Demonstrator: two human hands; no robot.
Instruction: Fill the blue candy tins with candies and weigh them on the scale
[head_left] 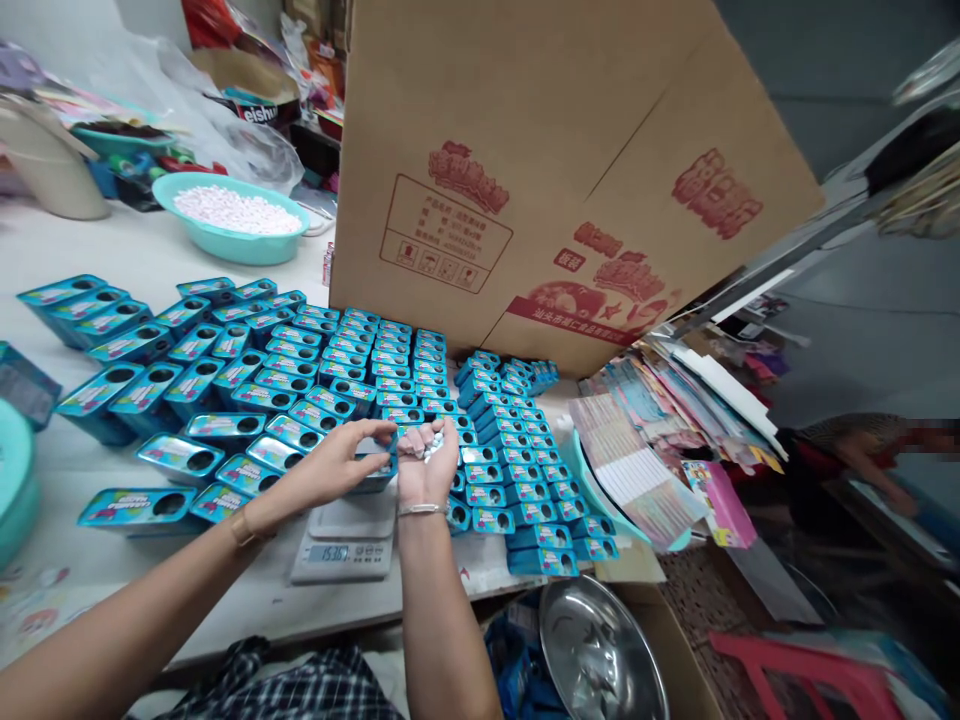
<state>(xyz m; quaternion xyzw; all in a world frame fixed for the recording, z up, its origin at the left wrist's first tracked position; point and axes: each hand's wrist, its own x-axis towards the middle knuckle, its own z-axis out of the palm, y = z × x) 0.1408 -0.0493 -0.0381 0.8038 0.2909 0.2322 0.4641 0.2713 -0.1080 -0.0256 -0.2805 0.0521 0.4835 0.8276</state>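
Note:
A small white digital scale (346,535) stands near the table's front edge with a blue tin (373,472) on it. My left hand (330,462) rests on that tin, thumb and fingers curled round its top. My right hand (424,462) is cupped palm up just right of the tin and holds a small heap of pale candies (429,442). Several rows of the same blue tins (300,385) with round holes in their lids cover the table around both hands.
A big cardboard box (540,160) leans over the back of the table. A teal bowl of white candies (232,220) sits far left. Stacked printed cards (637,470) lie right, and a steel bowl (600,650) sits below the table edge. Another person's arm (862,455) shows far right.

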